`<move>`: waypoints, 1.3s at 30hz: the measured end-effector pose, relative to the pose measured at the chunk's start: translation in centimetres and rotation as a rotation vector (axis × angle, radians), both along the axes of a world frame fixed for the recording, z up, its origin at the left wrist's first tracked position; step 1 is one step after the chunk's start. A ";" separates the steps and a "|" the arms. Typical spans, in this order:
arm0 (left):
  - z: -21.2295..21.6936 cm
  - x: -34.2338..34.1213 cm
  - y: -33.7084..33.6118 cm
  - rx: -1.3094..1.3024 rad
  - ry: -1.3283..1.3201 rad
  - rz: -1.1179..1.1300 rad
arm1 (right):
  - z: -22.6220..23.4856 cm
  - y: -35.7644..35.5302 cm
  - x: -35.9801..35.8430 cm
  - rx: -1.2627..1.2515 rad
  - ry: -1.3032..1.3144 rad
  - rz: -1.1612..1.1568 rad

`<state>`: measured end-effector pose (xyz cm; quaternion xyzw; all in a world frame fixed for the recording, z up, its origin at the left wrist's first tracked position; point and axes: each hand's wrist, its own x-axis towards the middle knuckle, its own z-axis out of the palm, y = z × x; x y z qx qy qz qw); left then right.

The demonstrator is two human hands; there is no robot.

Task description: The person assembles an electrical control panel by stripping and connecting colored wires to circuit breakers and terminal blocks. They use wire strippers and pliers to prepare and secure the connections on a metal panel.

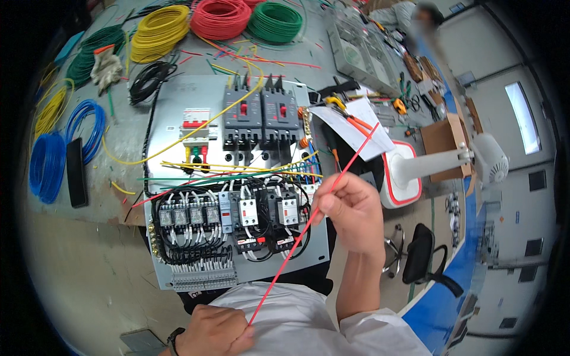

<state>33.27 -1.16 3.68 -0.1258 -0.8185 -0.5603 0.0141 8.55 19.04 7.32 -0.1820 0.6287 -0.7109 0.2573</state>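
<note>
A length of red wire (279,271) runs slantwise between my hands, nearly straight. My right hand (351,212) pinches it between thumb and fingers, with the upper end sticking out past them. Low in front of my body, my left hand (218,331) is closed on the wire's lower end. Beneath the wire lies a metal mounting panel (178,95) carrying two grey circuit breakers (243,113), small relays (189,216), white-fronted contactors (248,212) and a grey terminal strip (205,279). Loose yellow, green and red wires (237,175) cross the panel's middle.
Coils of yellow (159,32), red (220,18), green (274,22) and blue wire (47,167) lie on the table. Orange-handled pliers (358,125) rest on paper at right, beside a white lamp-like device (436,163). Another person (404,15) is at the far right.
</note>
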 end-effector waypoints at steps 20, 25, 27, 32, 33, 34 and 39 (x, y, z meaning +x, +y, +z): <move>0.5 -1.0 2.6 0.025 -0.122 0.127 | -1.2 0.6 3.9 -0.112 -0.213 0.069; 0.7 -0.2 4.9 0.179 -0.181 0.141 | -1.5 2.4 3.2 -0.150 -0.249 0.143; 1.1 -0.6 5.2 0.099 -0.158 0.143 | -1.8 2.7 3.5 -0.174 -0.273 0.157; 2.0 -2.1 6.1 -0.044 -0.158 0.081 | -2.2 3.7 4.3 -0.234 -0.402 0.269; 2.3 -2.3 6.3 -0.051 -0.175 0.067 | -2.4 4.0 3.9 -0.251 -0.386 0.267; 2.3 -2.4 6.5 -0.050 -0.193 0.053 | -2.9 4.6 3.2 -0.242 -0.351 0.238; 2.9 -3.3 6.7 0.089 -0.359 0.009 | -4.9 6.5 -1.5 -0.216 -0.209 0.097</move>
